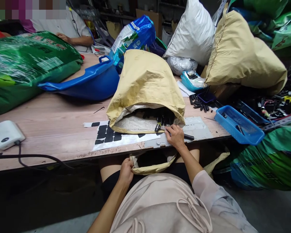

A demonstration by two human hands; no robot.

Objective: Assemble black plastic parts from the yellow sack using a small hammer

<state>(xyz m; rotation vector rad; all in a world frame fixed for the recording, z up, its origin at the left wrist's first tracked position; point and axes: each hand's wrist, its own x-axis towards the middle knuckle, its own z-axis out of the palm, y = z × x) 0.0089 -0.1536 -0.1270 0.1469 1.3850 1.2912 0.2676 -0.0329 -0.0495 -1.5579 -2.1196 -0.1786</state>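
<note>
My right hand (176, 136) rests on the table edge, closed round a small hammer (160, 128) with a metal head and a black handle that sticks out to the right. The hammer head lies at the mouth of a tan paper sack (145, 84) lying on its side, with dark parts inside. My left hand (126, 171) is below the table edge, gripping the rim of a second tan bag (151, 168) held open on my lap. A white sheet with black foam pads (109, 134) lies under the sack's mouth.
A blue basin (87, 82) and a green sack (21, 64) lie at the left, a white box with a cable (5, 134) near the front left. A blue basket (240, 124) overhangs the right edge. More sacks stand behind. Another person's hand (63, 37) rests at the far side.
</note>
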